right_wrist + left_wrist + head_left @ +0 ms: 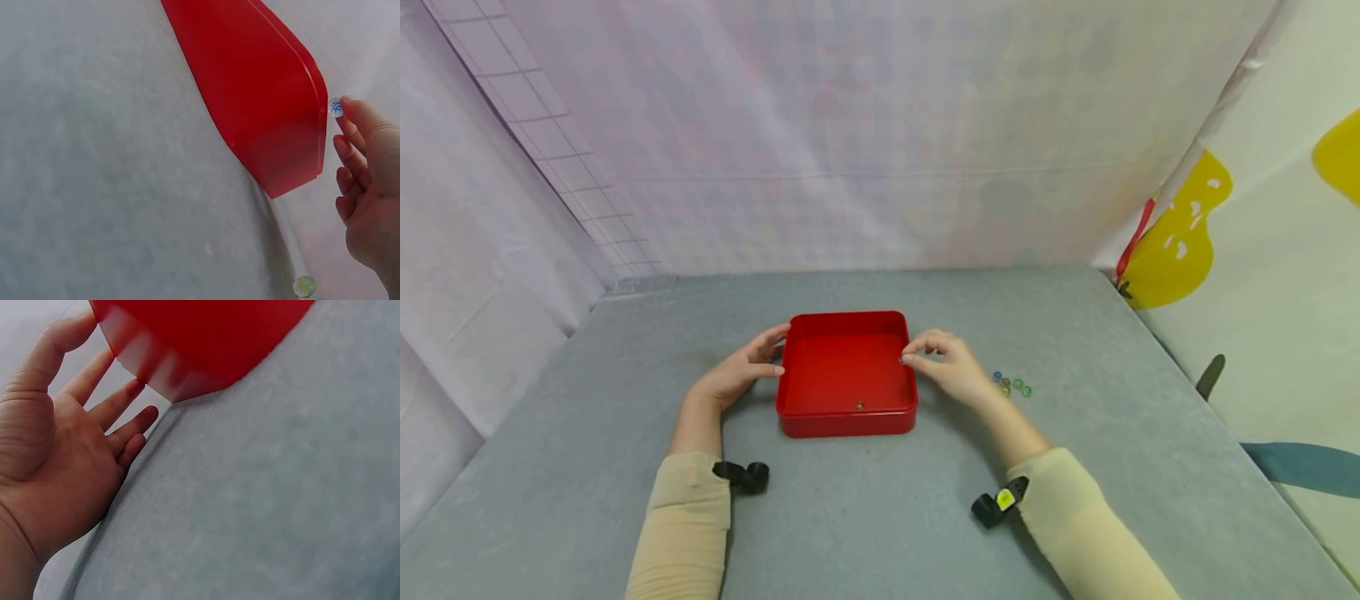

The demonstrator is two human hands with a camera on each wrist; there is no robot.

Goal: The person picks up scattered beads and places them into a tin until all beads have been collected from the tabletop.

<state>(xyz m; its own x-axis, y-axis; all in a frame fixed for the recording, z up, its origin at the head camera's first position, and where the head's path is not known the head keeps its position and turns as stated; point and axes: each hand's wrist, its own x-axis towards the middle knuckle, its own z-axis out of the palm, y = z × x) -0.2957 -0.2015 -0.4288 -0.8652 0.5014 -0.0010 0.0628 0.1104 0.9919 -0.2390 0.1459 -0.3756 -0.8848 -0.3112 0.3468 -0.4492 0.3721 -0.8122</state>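
A square red box [848,423] with an open top stands on the grey table. One small marble [861,406] lies inside it, close to the near wall. My left hand [741,371] rests against the box's left side; in the left wrist view its straight fingers [103,403] touch the red wall. At the right rim, my right hand [951,367] pinches a clear marble with a blue pattern [336,107] between thumb and fingertips. The other fingers of that hand are loosely bent.
Several glass marbles [1018,384], green, blue and brownish, lie on the table [1112,467] right of the box, beside the right forearm. A pale curtain [850,167] hangs along the table's back edge. Black wrist cameras [752,477] sit at both sleeve cuffs.
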